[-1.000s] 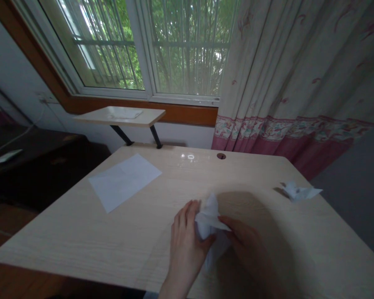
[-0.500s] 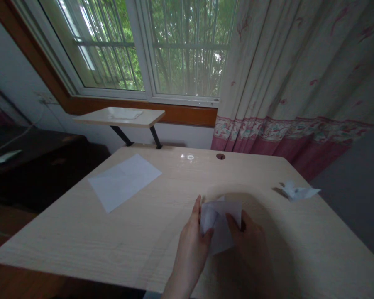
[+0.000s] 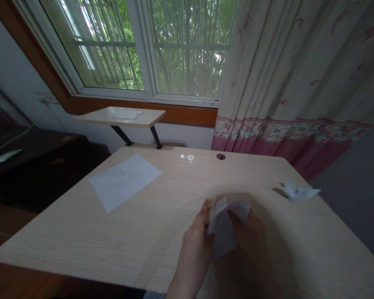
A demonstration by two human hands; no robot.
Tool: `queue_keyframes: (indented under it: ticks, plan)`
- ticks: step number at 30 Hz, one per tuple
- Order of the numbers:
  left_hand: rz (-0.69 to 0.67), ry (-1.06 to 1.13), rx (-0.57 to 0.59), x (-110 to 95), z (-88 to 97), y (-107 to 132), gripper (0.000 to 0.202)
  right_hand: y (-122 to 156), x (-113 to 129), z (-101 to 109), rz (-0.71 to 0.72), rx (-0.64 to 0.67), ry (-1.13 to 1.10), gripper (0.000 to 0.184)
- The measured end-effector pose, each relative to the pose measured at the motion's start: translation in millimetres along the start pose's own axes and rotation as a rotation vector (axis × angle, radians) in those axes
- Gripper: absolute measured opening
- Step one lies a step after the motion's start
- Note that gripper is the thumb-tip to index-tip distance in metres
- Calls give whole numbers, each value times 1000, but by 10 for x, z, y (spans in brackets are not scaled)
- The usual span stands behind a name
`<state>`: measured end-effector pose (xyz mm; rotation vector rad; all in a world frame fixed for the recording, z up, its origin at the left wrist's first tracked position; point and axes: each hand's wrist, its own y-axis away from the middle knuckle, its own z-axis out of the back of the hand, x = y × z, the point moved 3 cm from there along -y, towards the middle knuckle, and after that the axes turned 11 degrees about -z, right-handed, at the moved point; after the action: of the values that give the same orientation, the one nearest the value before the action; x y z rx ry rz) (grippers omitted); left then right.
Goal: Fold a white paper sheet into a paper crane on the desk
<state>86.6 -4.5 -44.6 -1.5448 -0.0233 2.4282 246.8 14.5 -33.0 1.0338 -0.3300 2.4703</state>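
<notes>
A partly folded sheet of white paper (image 3: 224, 236) is held between my two hands above the near right part of the desk. My left hand (image 3: 196, 241) grips its left edge, thumb in front and fingers behind. On the paper's right side, my right hand (image 3: 250, 230) pinches the upper flap, with the thumb pressed on its face. The flap bends and curves at the top. Most of the right hand's fingers are hidden behind the paper or in shadow.
A flat white sheet (image 3: 124, 182) lies on the desk (image 3: 90, 236) to the left. A folded paper figure (image 3: 299, 192) sits near the right edge. A small raised shelf (image 3: 149, 118) holds a white tray-like item (image 3: 123, 113) at the back left. Beside the window hangs a curtain (image 3: 286, 128).
Both hands and the paper have shifted slightly right. The upper flap, flat before, is now bent and curled under my right thumb.
</notes>
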Motion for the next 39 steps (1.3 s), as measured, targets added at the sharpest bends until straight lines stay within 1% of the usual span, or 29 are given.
queue_keyframes:
  ticks: [2, 5, 7, 10, 13, 15, 18, 21, 23, 26, 28, 30, 32, 34, 35, 36, 38, 39]
  plan:
    - [-49, -17, 11, 8, 4, -2, 86, -6, 7, 16, -15, -6, -12, 33]
    - [-134, -96, 43, -39, 31, -8, 86, 7, 28, 43, -25, 10, -38, 36]
    - [-145, -165, 70, -86, 51, -11, 83, 21, 44, 65, -19, 28, -60, 34]
    - [-93, -270, 87, -163, 77, -21, 70, 34, 60, 84, -10, 78, -88, 29]
    - [-42, -371, 56, -253, 99, -67, 49, 34, 68, 67, 2, 141, -77, 26]
    - [-31, -429, 29, -309, 111, -124, 39, 34, 70, 43, 12, 158, -62, 27]
    - [7, -511, 31, -345, 130, -223, 36, 49, 72, 9, 26, 179, -58, 29]
    - [82, -605, 57, -335, 168, -290, 24, 82, 82, -7, 58, 227, -59, 29]
    - [105, -640, 58, -332, 198, -312, 19, 104, 96, -2, 83, 263, -73, 29]
    - [111, -666, 46, -334, 233, -328, 19, 124, 113, 26, 80, 344, -167, 29]
    - [120, -693, 51, -327, 249, -337, 19, 134, 104, 64, 47, 435, -280, 29]
    - [116, -681, 55, -310, 260, -346, 20, 152, 66, 118, 27, 543, -410, 35]
    - [83, -609, 54, -284, 264, -354, 21, 177, -13, 168, 26, 658, -543, 47]
    - [46, -532, 44, -254, 266, -357, 22, 203, -136, 179, -9, 784, -647, 51]
    - [29, -501, 36, -239, 265, -357, 22, 210, -196, 175, 6, 819, -679, 54]
    - [14, -474, 29, -227, 264, -356, 23, 202, -263, 170, 0, 785, -698, 52]
    - [-13, -429, 12, -213, 261, -353, 23, 195, -365, 116, -39, 807, -663, 49]
    - [-22, -414, 7, -211, 260, -352, 24, 187, -390, 94, -36, 804, -643, 47]
